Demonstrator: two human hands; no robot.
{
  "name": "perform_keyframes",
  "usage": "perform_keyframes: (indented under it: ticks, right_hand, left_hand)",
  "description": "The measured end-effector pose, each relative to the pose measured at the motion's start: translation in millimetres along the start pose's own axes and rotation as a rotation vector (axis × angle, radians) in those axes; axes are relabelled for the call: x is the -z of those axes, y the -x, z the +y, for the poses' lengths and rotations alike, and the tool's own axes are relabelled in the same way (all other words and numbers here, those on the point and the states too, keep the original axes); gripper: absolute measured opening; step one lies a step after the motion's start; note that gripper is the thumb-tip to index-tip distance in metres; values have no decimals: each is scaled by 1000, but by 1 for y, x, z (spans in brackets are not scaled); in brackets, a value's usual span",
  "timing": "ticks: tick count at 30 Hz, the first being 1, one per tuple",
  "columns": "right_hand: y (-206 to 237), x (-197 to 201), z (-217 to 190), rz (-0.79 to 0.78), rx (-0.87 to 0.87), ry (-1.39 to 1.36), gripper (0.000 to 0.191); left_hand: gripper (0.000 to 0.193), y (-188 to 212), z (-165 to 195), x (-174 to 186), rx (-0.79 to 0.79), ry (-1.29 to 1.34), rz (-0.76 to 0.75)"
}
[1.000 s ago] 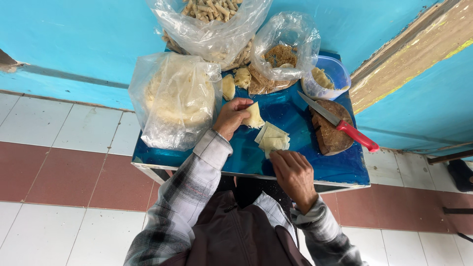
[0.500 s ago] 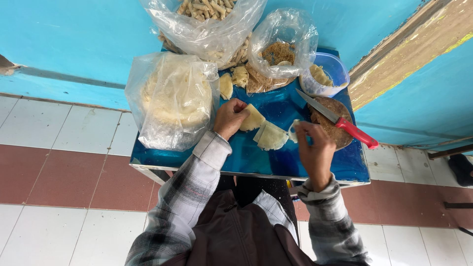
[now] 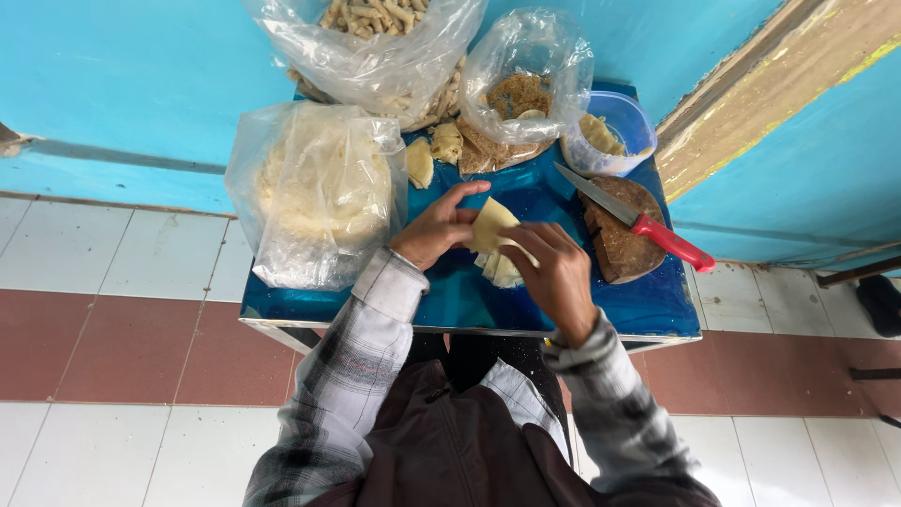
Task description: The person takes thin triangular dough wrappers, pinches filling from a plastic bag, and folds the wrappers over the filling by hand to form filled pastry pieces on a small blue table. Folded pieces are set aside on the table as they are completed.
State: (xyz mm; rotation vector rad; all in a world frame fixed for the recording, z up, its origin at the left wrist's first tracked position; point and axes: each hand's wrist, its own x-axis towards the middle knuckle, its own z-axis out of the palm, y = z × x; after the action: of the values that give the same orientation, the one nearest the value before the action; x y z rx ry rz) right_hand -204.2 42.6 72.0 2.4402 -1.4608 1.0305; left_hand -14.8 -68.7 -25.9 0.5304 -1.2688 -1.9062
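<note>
Pale wrapper sheet (image 3: pixel 492 225) pinched by left hand (image 3: pixel 434 230) and right hand (image 3: pixel 552 272), lifted clear above wrapper stack (image 3: pixel 500 270) for folding; knife (image 3: pixel 631 218) parked beyond right hand.

Both hands, left (image 3: pixel 436 230) and right (image 3: pixel 554 272), on a pale wrapper (image 3: pixel 491 225).

Tabletop (image 3: pixel 450 300): wrapper stack (image 3: pixel 502 268) centre, big bag (image 3: pixel 314 197) to its left, knife (image 3: pixel 633 221) on board (image 3: pixel 619 239) to its right. Behind: two bags (image 3: pixel 394 47) (image 3: pixel 526 89) (side by side), tub (image 3: pixel 610 131) far right.
</note>
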Motion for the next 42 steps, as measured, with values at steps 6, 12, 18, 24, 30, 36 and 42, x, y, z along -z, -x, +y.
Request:
perform_keyframes:
  ticks: [6, 12, 18, 24, 30, 36, 42]
  right_hand:
    - [-14, -17, 16, -122, -79, -154, 22]
    - [1, -36, 57, -160, -320, -653, 16]
    - [11, -59, 90, -75, -691, -1101, 16]
    - [17, -53, 108, 108, -806, -1405, 12]
    - [28, -36, 111, 190, -864, -1423, 13]
    - [36, -31, 107, 197, -875, -1397, 12]
    - [23, -34, 113, 181, -805, -1215, 15]
  left_hand:
    - [96, 7, 11, -2, -30, -158, -170]
    - [97, 3, 7, -2, -3, -159, -172]
    - [97, 5, 10, 0, -58, -65, -214]
    - [87, 2, 8, 2, -31, -57, -6]
    - [82, -3, 2, 7, -96, 91, 134]
    - [72, -10, -4, 7, -6, 36, 269]
    - [53, -9, 0, 3, -45, -197, 425]
